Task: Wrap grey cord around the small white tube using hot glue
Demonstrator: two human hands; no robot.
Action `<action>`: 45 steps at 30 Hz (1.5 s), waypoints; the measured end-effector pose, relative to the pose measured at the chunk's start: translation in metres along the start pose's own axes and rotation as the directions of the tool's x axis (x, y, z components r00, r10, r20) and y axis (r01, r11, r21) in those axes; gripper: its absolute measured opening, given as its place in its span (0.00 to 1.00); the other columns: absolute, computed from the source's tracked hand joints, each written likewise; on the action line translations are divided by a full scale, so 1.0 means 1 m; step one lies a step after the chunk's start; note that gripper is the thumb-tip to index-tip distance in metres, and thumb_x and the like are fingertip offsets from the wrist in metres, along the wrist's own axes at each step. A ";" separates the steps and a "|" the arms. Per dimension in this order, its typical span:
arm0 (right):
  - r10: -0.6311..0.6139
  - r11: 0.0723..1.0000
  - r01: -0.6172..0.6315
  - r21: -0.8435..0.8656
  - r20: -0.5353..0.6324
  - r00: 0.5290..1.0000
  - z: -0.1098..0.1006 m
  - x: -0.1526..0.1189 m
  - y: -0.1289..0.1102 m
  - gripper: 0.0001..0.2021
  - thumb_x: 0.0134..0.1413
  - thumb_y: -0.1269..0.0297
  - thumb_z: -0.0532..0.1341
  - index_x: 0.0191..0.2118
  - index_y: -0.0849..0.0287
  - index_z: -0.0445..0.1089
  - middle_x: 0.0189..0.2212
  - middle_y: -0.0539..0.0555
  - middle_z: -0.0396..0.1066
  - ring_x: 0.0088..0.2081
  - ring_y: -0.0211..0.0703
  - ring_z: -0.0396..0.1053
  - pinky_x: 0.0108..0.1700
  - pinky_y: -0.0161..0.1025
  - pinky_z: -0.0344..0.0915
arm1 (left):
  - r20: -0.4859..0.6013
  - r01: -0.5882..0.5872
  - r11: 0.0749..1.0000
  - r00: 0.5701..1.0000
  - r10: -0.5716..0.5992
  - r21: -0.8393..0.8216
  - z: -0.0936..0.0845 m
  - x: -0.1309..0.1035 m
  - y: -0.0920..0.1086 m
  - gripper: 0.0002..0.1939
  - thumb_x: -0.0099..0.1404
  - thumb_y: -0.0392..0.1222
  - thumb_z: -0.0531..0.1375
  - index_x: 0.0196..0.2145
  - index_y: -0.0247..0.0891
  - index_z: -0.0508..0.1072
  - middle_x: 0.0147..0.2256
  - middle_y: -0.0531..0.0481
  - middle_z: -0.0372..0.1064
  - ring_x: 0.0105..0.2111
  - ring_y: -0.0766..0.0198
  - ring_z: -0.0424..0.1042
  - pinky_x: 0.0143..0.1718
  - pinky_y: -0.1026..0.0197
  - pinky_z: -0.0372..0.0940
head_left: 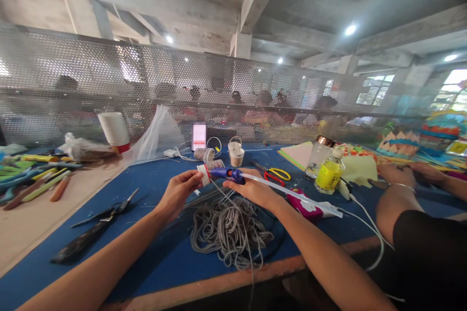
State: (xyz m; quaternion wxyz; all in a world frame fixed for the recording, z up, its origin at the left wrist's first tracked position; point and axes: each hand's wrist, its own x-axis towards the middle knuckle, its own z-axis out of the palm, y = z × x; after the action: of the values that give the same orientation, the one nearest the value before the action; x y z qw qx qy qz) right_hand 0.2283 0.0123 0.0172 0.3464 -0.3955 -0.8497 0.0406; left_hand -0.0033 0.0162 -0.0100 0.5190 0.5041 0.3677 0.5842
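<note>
My left hand (pixel 177 189) pinches a small white paper cup (pixel 203 176) by its side, with grey cord wound round part of it. In my right hand (pixel 255 190) is a blue hot glue gun (pixel 238 176), its nozzle close to the cup; I cannot tell whether they touch. A long translucent glue stick (pixel 295 191) sticks out of the gun's back, over my right forearm. Below both hands lies a loose heap of grey cord (pixel 231 231), one strand running from near the cup down over the table's front edge.
Black scissors (pixel 100 226) lie at left, and red-and-yellow scissors (pixel 278 175) beyond my right hand. Stacked paper cups (pixel 114 130), a small bucket (pixel 236 154) and a yellow bottle (pixel 329 175) stand farther back. At right is a co-worker's arm (pixel 396 199). A perforated metal screen (pixel 219 77) crosses behind.
</note>
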 end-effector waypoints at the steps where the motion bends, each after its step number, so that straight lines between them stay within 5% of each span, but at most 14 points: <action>1: -0.005 1.000 0.005 0.001 0.001 1.000 -0.001 0.000 -0.001 0.16 0.56 0.48 0.59 0.32 0.57 0.73 0.29 0.50 0.73 0.31 0.38 0.66 0.35 0.32 0.58 | -0.003 0.000 1.000 1.000 0.000 0.001 0.000 0.000 0.000 0.16 0.49 0.50 0.70 0.31 0.35 0.79 0.31 0.46 0.76 0.32 0.60 0.71 0.37 0.60 0.65; 45: -0.039 0.999 0.039 -0.020 -0.015 0.999 -0.002 -0.001 0.001 0.16 0.56 0.50 0.60 0.31 0.58 0.69 0.28 0.49 0.67 0.30 0.35 0.62 0.32 0.32 0.54 | 0.029 -0.012 0.999 1.000 0.011 0.035 -0.007 0.003 -0.007 0.14 0.54 0.48 0.67 0.35 0.37 0.79 0.33 0.48 0.75 0.33 0.63 0.69 0.38 0.63 0.63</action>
State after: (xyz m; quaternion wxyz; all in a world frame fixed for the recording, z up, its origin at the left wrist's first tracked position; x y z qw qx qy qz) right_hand 0.2305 0.0115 0.0175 0.3497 -0.3827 -0.8548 0.0223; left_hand -0.0085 0.0212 -0.0172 0.5120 0.5237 0.3677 0.5731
